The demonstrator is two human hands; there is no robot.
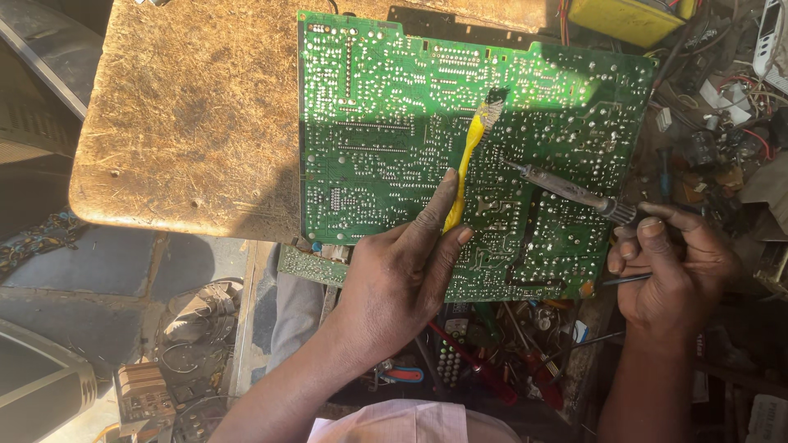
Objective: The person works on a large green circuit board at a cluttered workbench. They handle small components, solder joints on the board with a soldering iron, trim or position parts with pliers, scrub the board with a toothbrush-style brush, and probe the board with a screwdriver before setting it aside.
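Nearest the camera, at six o'clock, a pale pink shirt front [402, 422] shows at the bottom edge, with both forearms rising from it. Just beyond lies a clutter of small tools: a red-handled screwdriver [476, 369] and a dark remote control [450, 353] among loose wires. At the centre, the left hand [398, 275] is closed around the handle of a yellow toothbrush [468, 164], pinched between thumb and fingers; the brush points toward twelve o'clock, its bristle head resting on the green circuit board [386, 107]. At three o'clock, the right hand [677, 275] is closed on the grip of a soldering iron [566, 190], whose metal tip reaches toward ten o'clock and touches the board just beside the brush handle. That board lies solder side up, half in sun and half in shadow, its left part over a worn wooden bench top [189, 115] at ten o'clock. Farther off, at one o'clock, a yellow box [628, 18] sits among tangled cables [730, 90].
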